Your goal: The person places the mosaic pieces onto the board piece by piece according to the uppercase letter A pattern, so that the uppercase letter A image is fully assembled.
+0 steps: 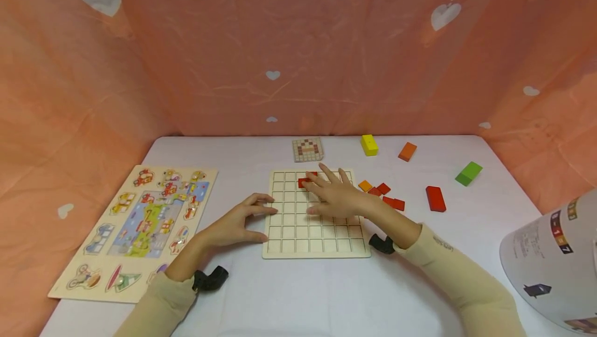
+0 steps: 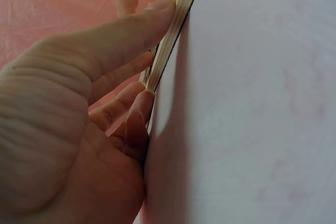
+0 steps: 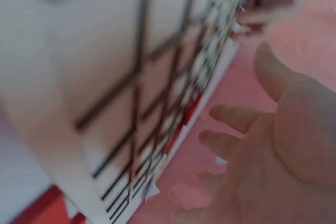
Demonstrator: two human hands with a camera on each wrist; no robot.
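Note:
A pale wooden grid board [image 1: 289, 246] lies flat in front of the person, with red tiles [image 1: 302, 183] in its upper cells. At the board's left edge, the left hand [image 1: 235, 224] rests with thumb and fingertips against the rim; the left wrist view shows the thumb [image 2: 126, 35] touching that edge. Above the grid the right hand [image 1: 338, 198] is spread, its fingers near the red tiles and partly covering them. Nothing shows between its fingers in the right wrist view, where the palm [image 3: 304, 140] faces the board.
Loose red tiles [image 1: 383, 188] and an orange tile [image 1: 365, 185] lie right of the board. Behind it is a pattern card [image 1: 308, 150]. Yellow [image 1: 369, 145], orange [image 1: 408, 152], green [image 1: 468, 173] and red [image 1: 436, 199] blocks stand apart. A picture puzzle [image 1: 104, 218] and white bucket [image 1: 527, 259] flank these.

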